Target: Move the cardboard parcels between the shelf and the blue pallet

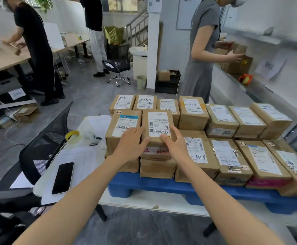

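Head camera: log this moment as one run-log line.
left hand: grips top parcel, left side | right hand: grips same parcel, right side | parcel: atop stack on blue pallet

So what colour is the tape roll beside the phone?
The tape roll is yellow, clearest in the head view.

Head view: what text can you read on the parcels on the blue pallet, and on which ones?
"2-2": tag on the blue-banded parcel.
"2-4": tag on the front-row parcel.
"太阳星": handwritten on the low parcel beside the right hand.
Too small to read: the label on the gripped parcel by the left hand, and all other shipping labels.
Blurred: the paper sign on the shelf.
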